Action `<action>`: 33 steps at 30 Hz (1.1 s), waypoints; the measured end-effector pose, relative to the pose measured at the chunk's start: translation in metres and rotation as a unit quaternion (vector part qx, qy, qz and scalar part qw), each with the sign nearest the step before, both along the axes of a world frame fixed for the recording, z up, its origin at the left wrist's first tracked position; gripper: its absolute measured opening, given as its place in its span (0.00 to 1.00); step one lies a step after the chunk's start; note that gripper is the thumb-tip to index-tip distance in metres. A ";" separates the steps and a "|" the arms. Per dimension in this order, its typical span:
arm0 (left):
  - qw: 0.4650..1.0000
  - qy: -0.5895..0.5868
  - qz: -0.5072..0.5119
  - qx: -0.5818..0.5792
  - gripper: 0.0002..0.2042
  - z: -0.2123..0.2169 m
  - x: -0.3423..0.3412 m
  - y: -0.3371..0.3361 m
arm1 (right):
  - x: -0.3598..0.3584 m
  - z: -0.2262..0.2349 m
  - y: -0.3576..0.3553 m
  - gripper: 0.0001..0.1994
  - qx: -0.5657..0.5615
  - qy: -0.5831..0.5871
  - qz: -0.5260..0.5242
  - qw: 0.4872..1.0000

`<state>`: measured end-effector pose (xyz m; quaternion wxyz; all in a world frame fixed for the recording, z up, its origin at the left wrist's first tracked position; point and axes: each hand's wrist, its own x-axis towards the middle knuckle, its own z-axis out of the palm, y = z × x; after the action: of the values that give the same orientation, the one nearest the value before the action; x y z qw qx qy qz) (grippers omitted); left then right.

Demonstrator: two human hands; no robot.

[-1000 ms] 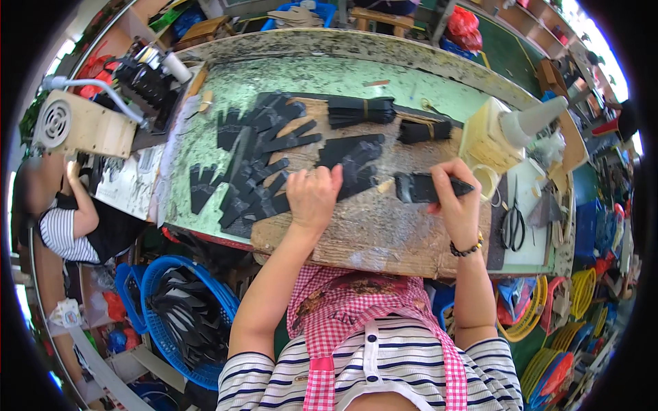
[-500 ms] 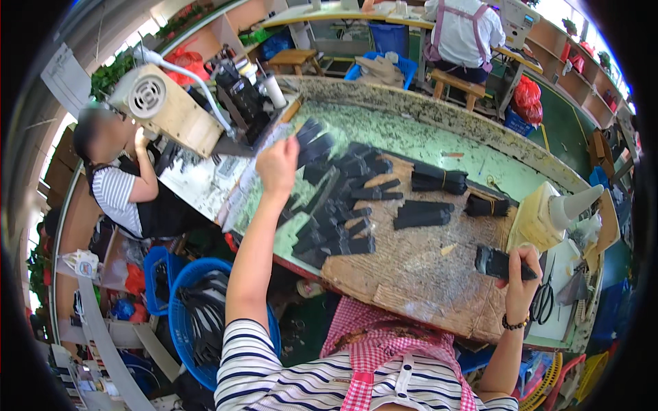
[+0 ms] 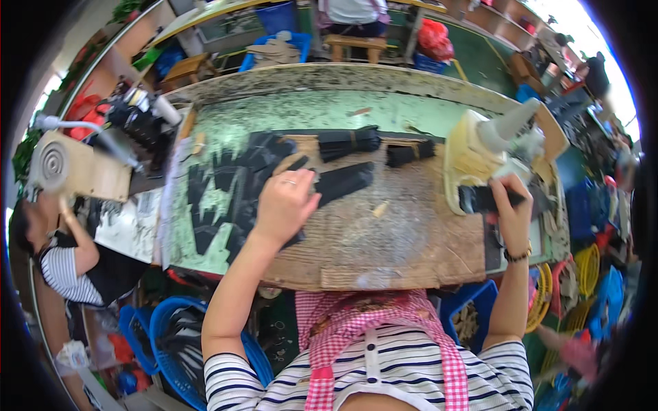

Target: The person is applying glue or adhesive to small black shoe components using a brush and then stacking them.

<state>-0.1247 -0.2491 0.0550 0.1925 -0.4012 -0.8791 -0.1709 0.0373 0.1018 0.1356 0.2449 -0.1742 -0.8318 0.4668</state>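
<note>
The right hand [image 3: 514, 211], closed around a dark flat brush [image 3: 476, 199], has swung to the yellowish container [image 3: 458, 154] at the board's [image 3: 404, 260] two o'clock, clear of black strips [image 3: 346, 181] at ten, where the left hand [image 3: 282, 211] (curled, its hold impossible to tell) has returned.

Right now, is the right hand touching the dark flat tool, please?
Touching. The head view shows it: the right hand has its grip closed on one end of the dark flat tool, with no gap visible.

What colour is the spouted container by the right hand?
Pale yellow container, grey spout; best in the head view.
</note>
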 end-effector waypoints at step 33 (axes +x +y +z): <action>0.992 -0.052 0.012 -0.116 0.21 -0.049 0.045 0.055 | -0.046 -0.032 -0.034 0.09 -0.149 -0.103 0.141 0.973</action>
<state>-0.0794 -0.1939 0.0060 0.1011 -0.4010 -0.9064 -0.0862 -0.0087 0.0680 0.1032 0.0604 -0.1366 -0.7897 0.5951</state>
